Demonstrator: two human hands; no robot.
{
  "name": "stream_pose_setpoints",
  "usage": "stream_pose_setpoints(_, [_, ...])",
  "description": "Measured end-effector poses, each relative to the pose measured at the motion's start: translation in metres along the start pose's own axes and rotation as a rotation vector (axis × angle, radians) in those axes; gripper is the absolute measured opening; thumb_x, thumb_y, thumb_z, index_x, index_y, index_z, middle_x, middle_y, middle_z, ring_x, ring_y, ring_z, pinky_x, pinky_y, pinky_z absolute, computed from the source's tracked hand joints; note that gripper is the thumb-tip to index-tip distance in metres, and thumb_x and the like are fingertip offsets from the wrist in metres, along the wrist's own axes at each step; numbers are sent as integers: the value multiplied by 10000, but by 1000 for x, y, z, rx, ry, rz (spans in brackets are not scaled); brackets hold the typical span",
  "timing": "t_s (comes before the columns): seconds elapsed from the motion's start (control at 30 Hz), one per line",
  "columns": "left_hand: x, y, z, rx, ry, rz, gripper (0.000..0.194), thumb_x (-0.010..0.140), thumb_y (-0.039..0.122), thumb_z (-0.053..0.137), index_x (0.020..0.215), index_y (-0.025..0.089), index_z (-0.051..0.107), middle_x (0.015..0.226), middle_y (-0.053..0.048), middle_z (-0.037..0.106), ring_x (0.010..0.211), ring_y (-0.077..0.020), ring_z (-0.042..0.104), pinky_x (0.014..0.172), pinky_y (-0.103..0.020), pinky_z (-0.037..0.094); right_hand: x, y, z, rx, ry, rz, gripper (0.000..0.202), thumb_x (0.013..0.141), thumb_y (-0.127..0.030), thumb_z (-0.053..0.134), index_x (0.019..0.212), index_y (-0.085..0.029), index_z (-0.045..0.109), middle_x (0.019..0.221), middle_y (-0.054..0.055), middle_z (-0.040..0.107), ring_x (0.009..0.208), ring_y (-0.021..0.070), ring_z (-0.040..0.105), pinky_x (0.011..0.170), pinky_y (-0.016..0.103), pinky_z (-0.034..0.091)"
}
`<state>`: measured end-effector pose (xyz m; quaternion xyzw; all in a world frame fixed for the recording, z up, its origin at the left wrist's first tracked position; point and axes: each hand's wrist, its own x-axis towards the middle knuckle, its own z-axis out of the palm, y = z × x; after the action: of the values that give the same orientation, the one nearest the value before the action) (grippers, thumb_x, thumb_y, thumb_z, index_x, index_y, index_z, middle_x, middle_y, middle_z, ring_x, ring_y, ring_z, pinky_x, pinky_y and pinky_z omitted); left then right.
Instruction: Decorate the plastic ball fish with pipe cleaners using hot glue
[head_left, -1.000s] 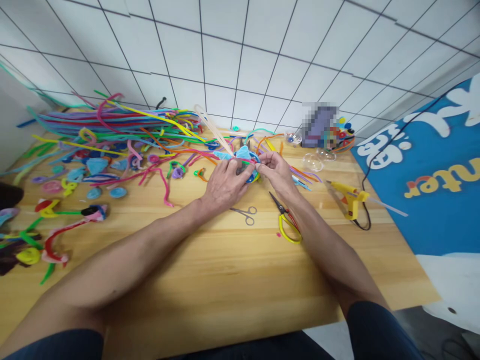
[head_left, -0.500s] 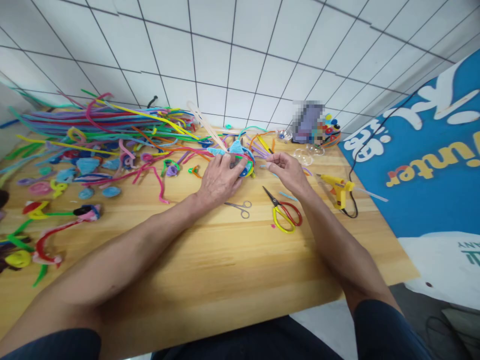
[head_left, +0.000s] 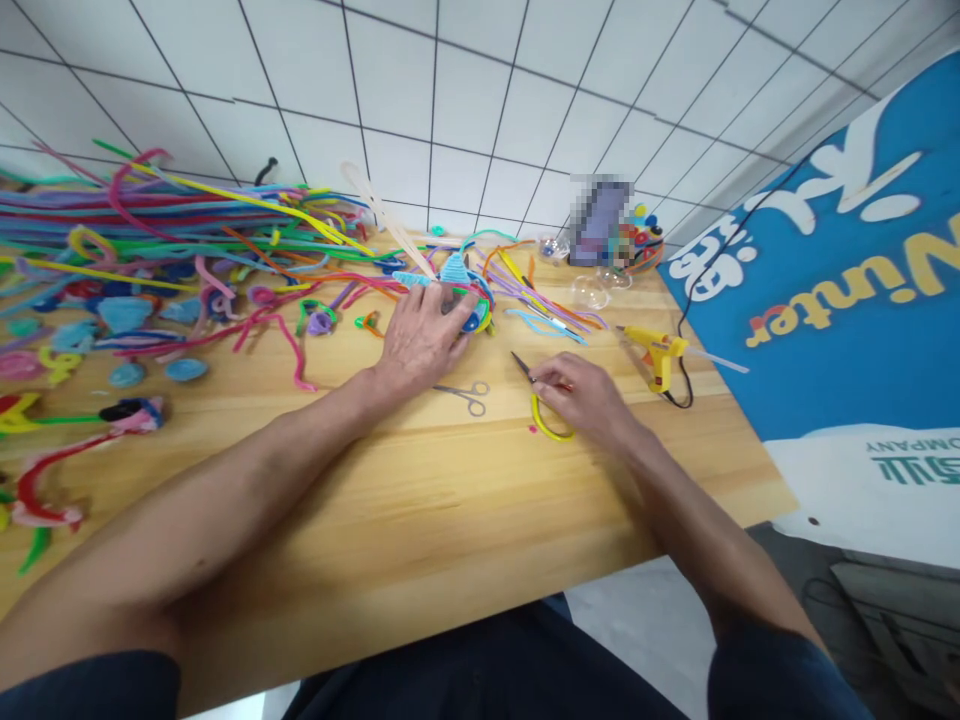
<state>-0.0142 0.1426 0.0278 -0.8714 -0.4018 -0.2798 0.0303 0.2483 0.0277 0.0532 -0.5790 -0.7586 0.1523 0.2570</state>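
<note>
My left hand (head_left: 426, 335) lies over a colourful round piece (head_left: 474, 312) made of pipe cleaners, its fingers closed on the piece's left side. A light blue woven triangle (head_left: 454, 268) sticks up behind the fingers. My right hand (head_left: 576, 392) is on the red and yellow scissors (head_left: 546, 424), fingers closed around the red handle, with the dark blades pointing up and left on the table. Small grey scissors (head_left: 474, 398) lie between my hands. Light blue and purple pipe cleaners (head_left: 551, 322) rest beyond my right hand.
A large pile of pipe cleaners (head_left: 210, 220) covers the back left. Woven pieces (head_left: 127, 315) lie at the left. A yellow glue gun (head_left: 658, 352) with a black cord sits at the right, near clear plastic domes (head_left: 591, 291). White tiled wall (head_left: 480, 100) stands behind.
My right hand has moved from the pipe cleaners down toward me and onto the red and yellow scissors. My left hand stays on the round piece. The view has shifted slightly right.
</note>
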Motion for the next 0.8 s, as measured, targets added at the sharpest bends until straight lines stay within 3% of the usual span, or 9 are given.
stream_pose_setpoints(0.13, [0, -1, 1, -2, 6, -2, 540, 1004, 350, 572, 1528, 218, 577, 1315, -198, 579, 1165, -375, 511, 1015, -544, 451, 7, -37, 39, -179, -98, -184, 177, 996, -284, 675, 1151, -215, 725, 1155, 126, 729, 1100, 296, 646, 984, 460, 518])
stream_pose_setpoints(0.23, [0, -1, 0, 4, 3, 0, 555, 994, 357, 590, 1532, 221, 575, 1310, -196, 583, 1163, -377, 512, 1006, -537, 453, 18, -55, 59, -325, -155, -196, 152, 1002, -300, 683, 1103, -191, 712, 1153, 148, 699, 1100, 316, 603, 998, 490, 502])
stream_pose_setpoints(0.33, [0, -1, 0, 7, 14, 11, 552, 1000, 355, 585, 1537, 227, 574, 1303, -194, 586, 1168, -376, 514, 1007, -531, 449, 24, -64, 68, -390, -210, -188, 82, 998, -215, 628, 997, -178, 702, 1073, 145, 696, 1054, 310, 610, 961, 464, 508])
stream_pose_setpoints(0.47, [-1, -2, 2, 26, 29, 23, 542, 1008, 350, 568, 1535, 222, 573, 1290, -195, 589, 1160, -369, 516, 999, -523, 451, 18, -69, 67, -389, -237, -191, 132, 935, -117, 569, 916, -183, 682, 966, 141, 723, 944, 294, 648, 893, 431, 507])
stream_pose_setpoints(0.6, [-1, -2, 2, 50, 37, 29, 551, 1005, 355, 573, 1540, 223, 566, 1283, -189, 593, 1141, -362, 515, 985, -514, 460, 6, -61, 53, -155, -159, -110, 130, 970, -167, 534, 1006, -213, 651, 872, 88, 736, 820, 260, 675, 771, 388, 493])
stream_pose_setpoints(0.7, [0, -1, 1, 39, 44, 32, 529, 1030, 379, 554, 1536, 224, 574, 1270, -188, 597, 1143, -359, 517, 983, -508, 462, 9, -48, 40, 151, 39, 51, 171, 1009, -253, 537, 1153, -255, 629, 908, 36, 748, 818, 226, 695, 752, 359, 500])
stream_pose_setpoints(0.8, [-1, 0, -1, 19, 48, 29, 502, 1042, 362, 544, 1521, 221, 590, 1263, -188, 598, 1142, -350, 525, 993, -504, 459, 27, -36, 39, 457, 190, 143, 247, 969, -320, 612, 1215, -293, 610, 872, -21, 724, 763, 187, 670, 735, 335, 518])
